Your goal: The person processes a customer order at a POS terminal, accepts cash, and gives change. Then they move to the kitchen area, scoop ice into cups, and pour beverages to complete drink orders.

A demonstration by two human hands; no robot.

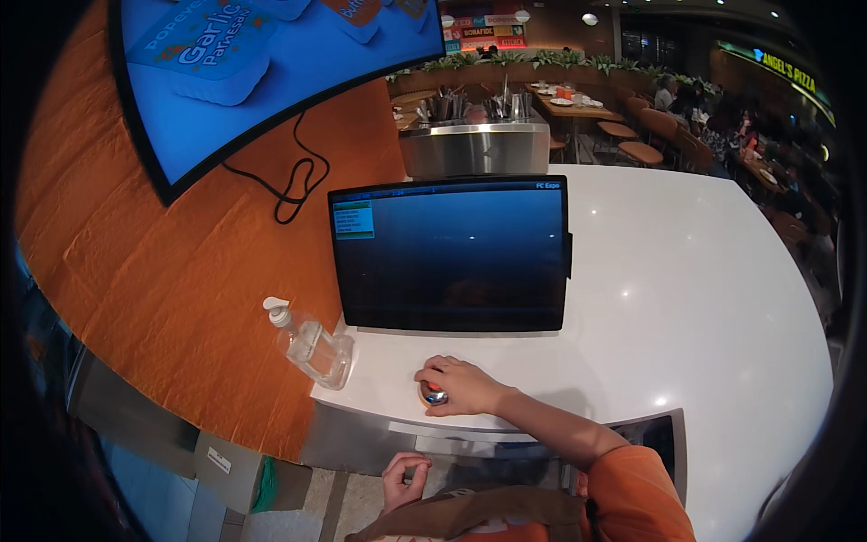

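On the white counter [609,271], my right hand [464,386] curls over a small round shiny metal object [435,397], which looks like a service bell and shows a bit of orange; the fingers hide most of it. My left hand [404,477] hangs below the counter's front edge near my body, fingers curled, with nothing visible in it. Behind my right hand stands a black monitor [450,264] with a lit dark blue screen. A clear pump bottle [315,349] with a white pump top stands at the counter's left corner.
A large display [284,61] juts in at the upper left by an orange wall [203,284], with a looped black cable [298,183] below it. Behind the monitor is a metal utensil station [477,149]. Dining tables and seated people fill the upper right. A dark recess [650,440] lies beside my right arm.
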